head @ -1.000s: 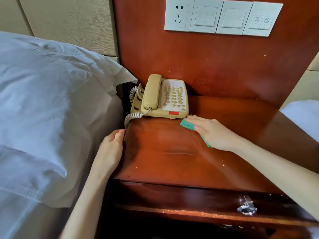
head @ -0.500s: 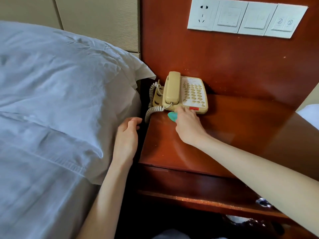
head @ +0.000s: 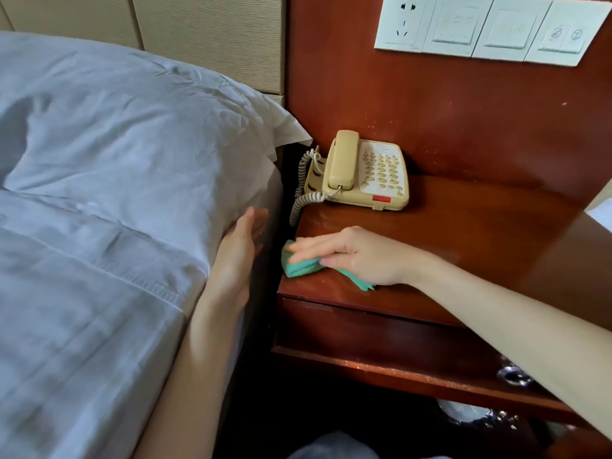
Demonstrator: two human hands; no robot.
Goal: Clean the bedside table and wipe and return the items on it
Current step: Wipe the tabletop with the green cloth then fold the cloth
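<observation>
A reddish wooden bedside table [head: 463, 246] stands beside the bed. A beige corded telephone [head: 361, 172] sits at its back left corner, handset on the cradle and coiled cord hanging over the left edge. My right hand [head: 357, 253] presses a green cloth [head: 299, 265] flat onto the tabletop near the front left corner, fingers stretched over it. My left hand [head: 240, 256] hovers with straight fingers in the gap between bed and table, holding nothing.
A bed with a white pillow and sheets [head: 116, 193] fills the left side. White wall switches and a socket [head: 480, 28] sit on the wooden back panel. A drawer with a metal knob [head: 513, 376] lies below the tabletop.
My right hand has dragged the green cloth from just in front of the telephone toward the table's front left corner. My left hand has left the table's edge and opened beside the bed.
</observation>
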